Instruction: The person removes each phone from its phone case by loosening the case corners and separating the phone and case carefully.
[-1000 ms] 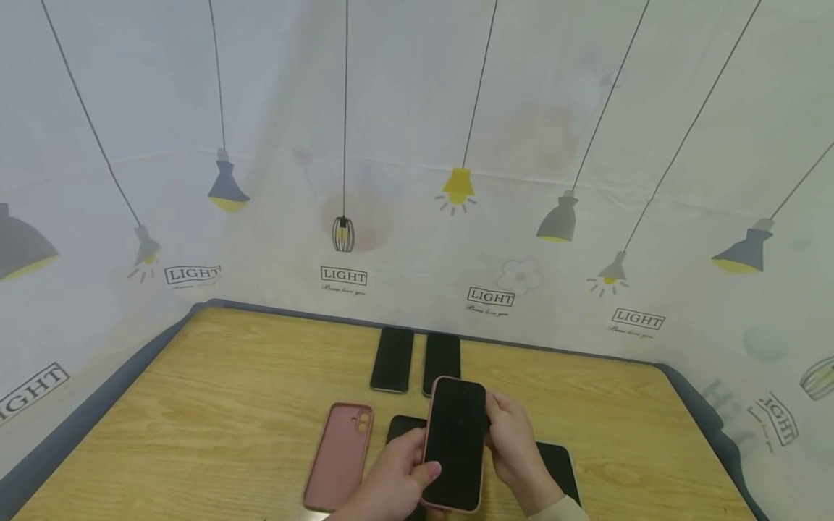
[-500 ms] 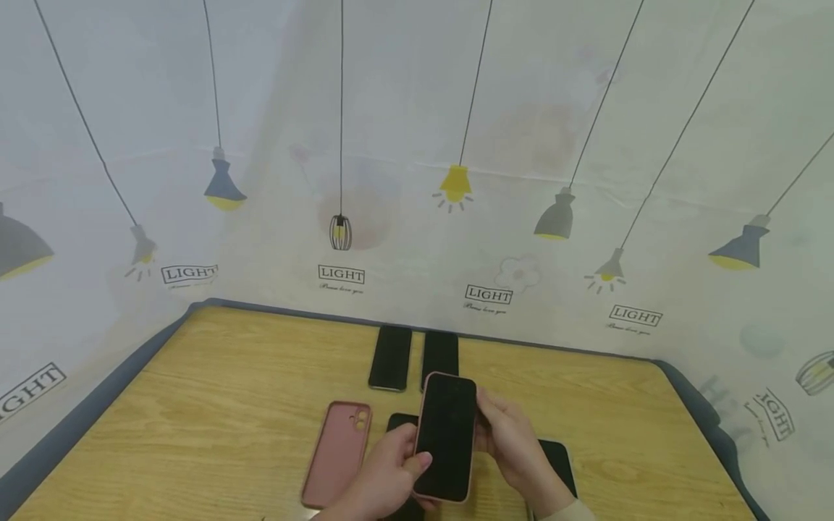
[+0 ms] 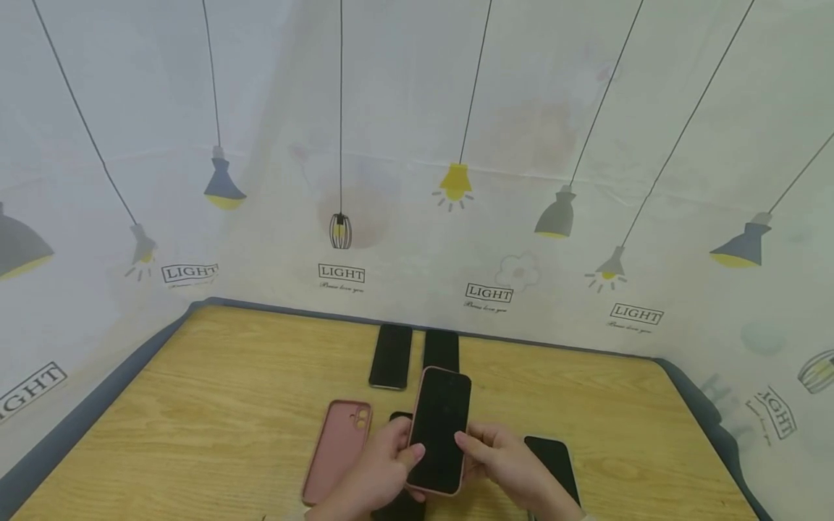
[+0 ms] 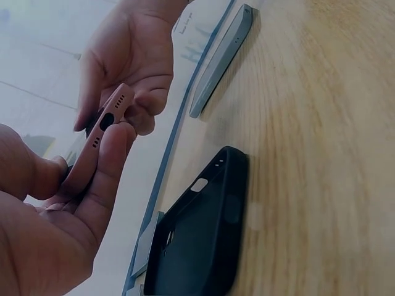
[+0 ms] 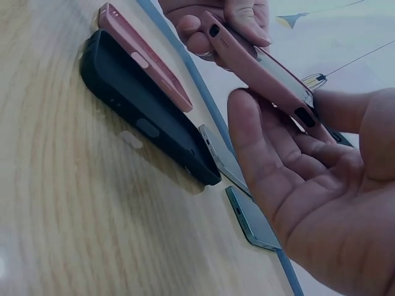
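Note:
A dark-screened phone in a pink case (image 3: 439,430) is held up over the table, tilted, screen toward the head camera. My left hand (image 3: 381,463) grips its left lower side, thumb over the front edge and fingers beneath. On the opposite side my right hand (image 3: 508,459) holds it, the thumb (image 3: 472,445) on the screen's edge and fingers behind. The left wrist view shows the case's bottom end with its port opening (image 4: 107,121). Below the hands lies a black phone case (image 4: 197,228), its hollow side up, partly covered in the head view.
An unfilled pink case (image 3: 339,452) lies left of the hands. Two phones, one left (image 3: 391,356) and one right (image 3: 441,350), lie near the wooden table's back edge. Another phone (image 3: 554,463) is beside my right forearm. A lamp-patterned curtain (image 3: 417,181) surrounds the table.
My right hand has slid down from the phone's upper right side to its lower right, and its thumb has come onto the front. The phone has shifted slightly left and away.

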Available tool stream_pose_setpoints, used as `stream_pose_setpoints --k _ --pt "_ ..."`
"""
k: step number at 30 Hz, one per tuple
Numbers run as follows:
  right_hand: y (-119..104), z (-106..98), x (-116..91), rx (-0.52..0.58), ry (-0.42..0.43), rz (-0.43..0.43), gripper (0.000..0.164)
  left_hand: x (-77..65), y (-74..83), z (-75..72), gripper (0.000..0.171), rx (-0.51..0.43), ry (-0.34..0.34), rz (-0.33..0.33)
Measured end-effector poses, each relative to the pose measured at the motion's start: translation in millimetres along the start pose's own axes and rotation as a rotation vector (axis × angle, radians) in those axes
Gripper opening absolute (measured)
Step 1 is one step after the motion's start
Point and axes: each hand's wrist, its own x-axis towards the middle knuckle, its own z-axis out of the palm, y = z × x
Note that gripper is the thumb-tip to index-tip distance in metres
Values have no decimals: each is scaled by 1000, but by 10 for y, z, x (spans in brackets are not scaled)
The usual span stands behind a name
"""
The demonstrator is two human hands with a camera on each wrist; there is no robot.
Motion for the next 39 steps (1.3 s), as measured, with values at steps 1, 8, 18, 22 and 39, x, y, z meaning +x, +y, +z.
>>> stream_pose_setpoints --k 1,8,18,22,39 --pt "10 -4 -7 4 -17 -4 38 4 0 -5 26 1 -2 1" --pt "67 -2 -34 53 -92 16 27 11 8 -33 27 22 -17 25" --pt "175 36 -27 166 -215 27 35 20 21 -44 26 48 -13 28" --pt "188 81 -24 179 -207 55 34 25 8 -24 25 69 -8 14" --pt "167 112 -58 96 -68 104 41 43 9 -8 27 65 -5 -8"
